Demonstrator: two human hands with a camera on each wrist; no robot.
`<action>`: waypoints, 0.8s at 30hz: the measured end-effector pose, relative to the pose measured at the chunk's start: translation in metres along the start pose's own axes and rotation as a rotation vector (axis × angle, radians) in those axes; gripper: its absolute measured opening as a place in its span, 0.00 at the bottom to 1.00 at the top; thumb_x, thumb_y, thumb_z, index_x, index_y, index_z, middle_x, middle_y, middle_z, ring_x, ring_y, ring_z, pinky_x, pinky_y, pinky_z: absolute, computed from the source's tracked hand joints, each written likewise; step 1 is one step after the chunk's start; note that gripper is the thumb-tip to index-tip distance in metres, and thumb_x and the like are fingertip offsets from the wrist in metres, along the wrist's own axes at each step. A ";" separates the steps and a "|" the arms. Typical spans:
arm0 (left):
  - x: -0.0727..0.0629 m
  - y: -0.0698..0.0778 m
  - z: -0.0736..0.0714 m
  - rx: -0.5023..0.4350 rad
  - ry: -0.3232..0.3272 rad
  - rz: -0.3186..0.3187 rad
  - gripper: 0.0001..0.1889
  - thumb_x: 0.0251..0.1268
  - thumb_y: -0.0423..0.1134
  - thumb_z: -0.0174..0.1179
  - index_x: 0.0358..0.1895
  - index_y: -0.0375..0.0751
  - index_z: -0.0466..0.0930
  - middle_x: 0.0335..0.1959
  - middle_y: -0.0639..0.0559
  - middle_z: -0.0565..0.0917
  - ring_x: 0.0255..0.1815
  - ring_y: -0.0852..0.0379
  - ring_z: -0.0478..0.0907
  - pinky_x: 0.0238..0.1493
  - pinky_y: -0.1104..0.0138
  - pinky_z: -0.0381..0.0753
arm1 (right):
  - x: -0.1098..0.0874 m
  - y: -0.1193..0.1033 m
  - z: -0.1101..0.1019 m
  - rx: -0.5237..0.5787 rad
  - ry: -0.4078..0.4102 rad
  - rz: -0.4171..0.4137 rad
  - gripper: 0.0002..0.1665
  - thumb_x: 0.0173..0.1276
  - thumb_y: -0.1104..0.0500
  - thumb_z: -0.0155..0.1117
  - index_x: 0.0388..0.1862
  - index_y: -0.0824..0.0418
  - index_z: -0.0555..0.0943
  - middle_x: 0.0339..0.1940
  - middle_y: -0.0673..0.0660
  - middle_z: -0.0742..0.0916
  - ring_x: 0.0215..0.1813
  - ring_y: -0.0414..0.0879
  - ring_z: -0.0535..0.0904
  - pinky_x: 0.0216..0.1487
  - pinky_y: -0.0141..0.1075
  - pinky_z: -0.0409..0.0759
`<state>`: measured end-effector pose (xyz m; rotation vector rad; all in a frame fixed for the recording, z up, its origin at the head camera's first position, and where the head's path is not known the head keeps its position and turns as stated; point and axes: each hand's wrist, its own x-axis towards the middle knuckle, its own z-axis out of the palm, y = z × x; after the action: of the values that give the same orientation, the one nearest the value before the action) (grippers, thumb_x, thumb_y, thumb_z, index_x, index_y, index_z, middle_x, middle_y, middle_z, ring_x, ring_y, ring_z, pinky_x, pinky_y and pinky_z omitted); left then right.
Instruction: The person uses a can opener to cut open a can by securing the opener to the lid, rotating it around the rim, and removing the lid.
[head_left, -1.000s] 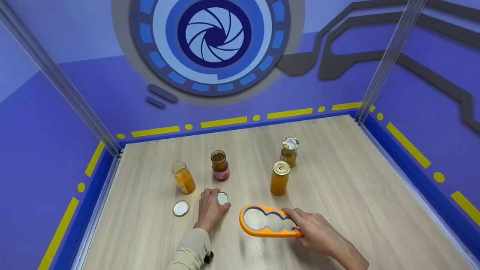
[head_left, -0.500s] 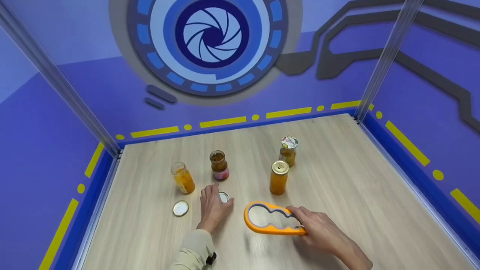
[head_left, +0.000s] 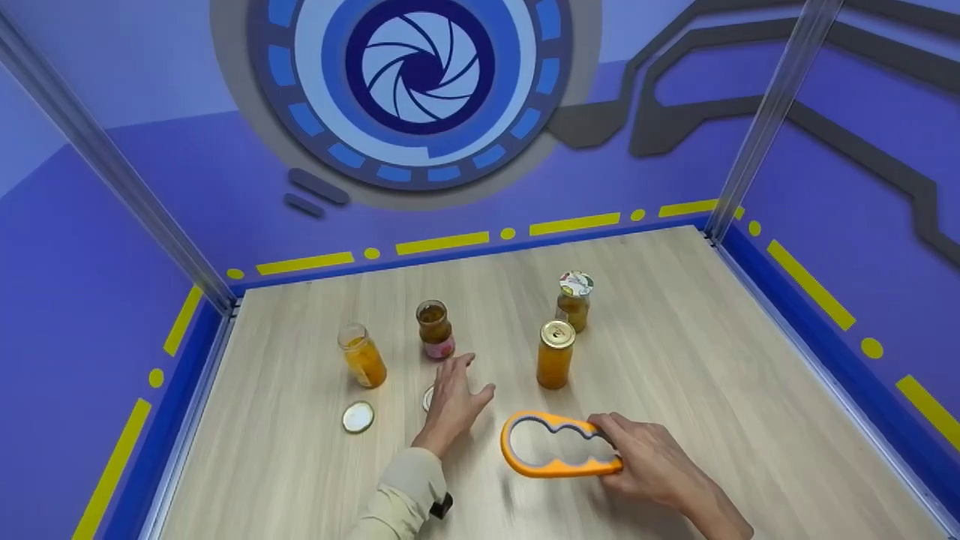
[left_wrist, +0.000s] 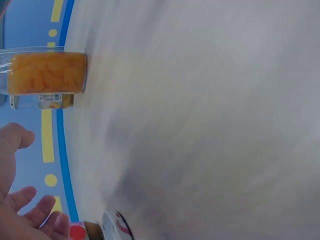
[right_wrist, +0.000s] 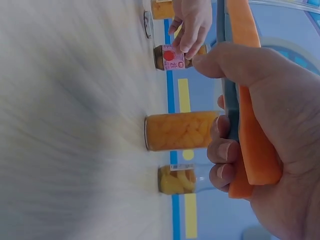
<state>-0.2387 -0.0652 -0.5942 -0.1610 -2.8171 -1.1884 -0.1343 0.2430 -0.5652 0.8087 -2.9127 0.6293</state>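
My right hand [head_left: 654, 463] grips one end of an orange jar opener [head_left: 559, 474] with grey scalloped inner edges, held above the table; in the right wrist view, fingers and thumb wrap its orange handle [right_wrist: 260, 145]. My left hand [head_left: 455, 401] hovers with fingers spread and holds nothing. Partly hidden beneath it lies a lid [head_left: 428, 398]. Just beyond stands an uncapped dark jar [head_left: 436, 330] with a pink label. Nearest to the opener is a tall jar of orange fruit [head_left: 554, 364] with a gold lid, upright and apart from both hands.
An uncapped jar of orange fruit [head_left: 365, 363] stands at the left, with a loose lid [head_left: 358, 417] in front of it. Behind the gold-lidded jar is another jar [head_left: 574, 304] with a patterned lid. Blue-purple panels [head_left: 165, 202] border the wooden table [head_left: 645, 300].
My left hand has let go of the lid, lifted and moved right with its fingers spreading. My right hand and the jar opener have shifted slightly right.
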 end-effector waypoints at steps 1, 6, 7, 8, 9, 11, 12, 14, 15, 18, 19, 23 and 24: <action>0.001 0.003 0.001 -0.018 -0.023 0.005 0.32 0.64 0.42 0.72 0.68 0.36 0.72 0.64 0.41 0.75 0.68 0.43 0.70 0.69 0.49 0.70 | -0.001 0.001 0.000 -0.001 0.002 0.003 0.39 0.50 0.53 0.80 0.62 0.48 0.75 0.41 0.42 0.83 0.32 0.33 0.72 0.32 0.33 0.74; 0.008 0.017 0.006 -0.106 -0.113 0.053 0.31 0.67 0.41 0.69 0.70 0.38 0.70 0.64 0.44 0.75 0.68 0.45 0.71 0.70 0.50 0.70 | -0.004 0.006 -0.004 0.013 -0.025 0.044 0.39 0.49 0.55 0.78 0.62 0.46 0.75 0.39 0.41 0.83 0.31 0.33 0.71 0.31 0.32 0.72; 0.010 0.021 0.006 -0.121 -0.134 0.063 0.31 0.68 0.42 0.69 0.71 0.39 0.70 0.65 0.44 0.75 0.68 0.46 0.71 0.70 0.50 0.70 | -0.005 0.007 -0.005 0.016 -0.031 0.050 0.38 0.49 0.55 0.78 0.61 0.45 0.75 0.39 0.42 0.83 0.31 0.33 0.70 0.31 0.32 0.71; 0.012 0.024 0.007 -0.132 -0.152 0.080 0.31 0.68 0.42 0.69 0.71 0.39 0.70 0.65 0.45 0.75 0.68 0.46 0.71 0.71 0.51 0.70 | -0.005 0.007 -0.005 0.019 -0.036 0.058 0.38 0.49 0.55 0.77 0.61 0.45 0.75 0.38 0.42 0.82 0.31 0.32 0.70 0.31 0.32 0.71; 0.014 0.027 0.007 -0.140 -0.169 0.097 0.32 0.68 0.43 0.68 0.72 0.40 0.69 0.66 0.45 0.75 0.69 0.47 0.71 0.71 0.51 0.70 | -0.006 0.008 -0.006 0.023 -0.044 0.068 0.37 0.49 0.55 0.77 0.61 0.44 0.75 0.38 0.42 0.82 0.31 0.32 0.70 0.31 0.33 0.71; 0.018 0.035 0.009 -0.152 -0.208 0.115 0.32 0.70 0.45 0.68 0.73 0.41 0.68 0.67 0.47 0.74 0.70 0.49 0.71 0.72 0.52 0.68 | -0.007 0.008 -0.007 0.024 -0.050 0.083 0.37 0.49 0.54 0.77 0.60 0.43 0.75 0.38 0.41 0.82 0.31 0.32 0.70 0.32 0.33 0.71; 0.020 0.039 0.010 -0.159 -0.224 0.121 0.33 0.70 0.46 0.67 0.74 0.42 0.67 0.68 0.47 0.73 0.71 0.49 0.70 0.73 0.53 0.68 | -0.007 0.009 -0.007 0.024 -0.054 0.092 0.36 0.49 0.54 0.77 0.60 0.43 0.76 0.38 0.40 0.82 0.31 0.33 0.70 0.33 0.33 0.71; 0.025 0.046 0.013 -0.169 -0.245 0.126 0.33 0.71 0.48 0.67 0.74 0.43 0.67 0.70 0.48 0.72 0.72 0.50 0.69 0.73 0.53 0.67 | -0.008 0.009 -0.008 0.024 -0.065 0.113 0.36 0.50 0.52 0.78 0.60 0.42 0.76 0.38 0.40 0.82 0.32 0.33 0.70 0.34 0.34 0.71; 0.027 0.050 0.015 -0.179 -0.252 0.124 0.34 0.71 0.49 0.67 0.75 0.44 0.66 0.70 0.48 0.72 0.72 0.50 0.69 0.73 0.53 0.67 | -0.008 0.009 -0.008 0.024 -0.073 0.125 0.36 0.50 0.52 0.78 0.60 0.42 0.76 0.38 0.40 0.82 0.32 0.33 0.70 0.34 0.35 0.71; 0.032 0.058 0.022 -0.209 -0.270 0.107 0.35 0.71 0.52 0.67 0.75 0.45 0.65 0.71 0.48 0.71 0.72 0.50 0.68 0.74 0.53 0.67 | -0.008 0.010 -0.010 0.028 -0.097 0.165 0.37 0.50 0.50 0.79 0.60 0.42 0.76 0.39 0.40 0.82 0.32 0.34 0.71 0.36 0.37 0.71; 0.033 0.061 0.025 -0.217 -0.277 0.096 0.36 0.71 0.53 0.67 0.76 0.45 0.65 0.71 0.49 0.71 0.73 0.50 0.68 0.74 0.53 0.67 | -0.008 0.010 -0.010 0.028 -0.105 0.175 0.37 0.50 0.50 0.79 0.60 0.41 0.75 0.39 0.40 0.82 0.32 0.34 0.71 0.37 0.38 0.71; 0.037 0.065 0.036 -0.257 -0.297 0.051 0.38 0.69 0.54 0.69 0.76 0.46 0.64 0.73 0.50 0.70 0.74 0.51 0.66 0.74 0.53 0.66 | -0.010 0.012 -0.011 0.022 -0.116 0.198 0.37 0.50 0.49 0.79 0.60 0.41 0.76 0.39 0.40 0.82 0.33 0.34 0.71 0.38 0.39 0.71; 0.038 0.065 0.038 -0.267 -0.296 0.044 0.38 0.68 0.54 0.69 0.76 0.46 0.64 0.73 0.49 0.70 0.74 0.51 0.66 0.74 0.53 0.66 | -0.011 0.013 -0.011 0.015 -0.111 0.195 0.37 0.50 0.49 0.79 0.60 0.41 0.76 0.38 0.40 0.82 0.33 0.34 0.71 0.37 0.39 0.71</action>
<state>-0.2688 0.0100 -0.5701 -0.4479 -2.8587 -1.6505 -0.1319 0.2629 -0.5617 0.5827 -3.1186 0.6405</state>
